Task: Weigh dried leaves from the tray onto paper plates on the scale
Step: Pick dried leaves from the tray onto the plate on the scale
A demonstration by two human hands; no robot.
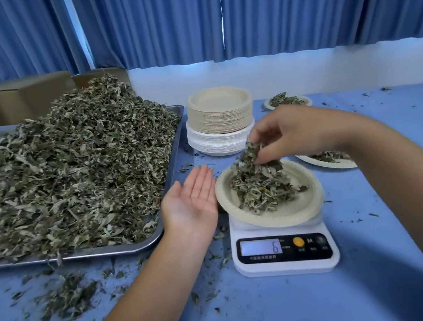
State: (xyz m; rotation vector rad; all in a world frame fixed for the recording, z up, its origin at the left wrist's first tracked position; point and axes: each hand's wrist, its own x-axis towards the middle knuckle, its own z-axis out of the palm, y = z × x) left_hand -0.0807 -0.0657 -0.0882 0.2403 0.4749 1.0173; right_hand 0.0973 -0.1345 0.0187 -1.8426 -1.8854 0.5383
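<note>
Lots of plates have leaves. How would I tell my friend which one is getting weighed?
Find the big silver metal tray heaped with dried leaves on the blue table. Right of it stands a white digital kitchen scale, and the round off-white paper plate sits on top. The other leaf-filled plates lie on the table; only this one rides the scale.
</note>
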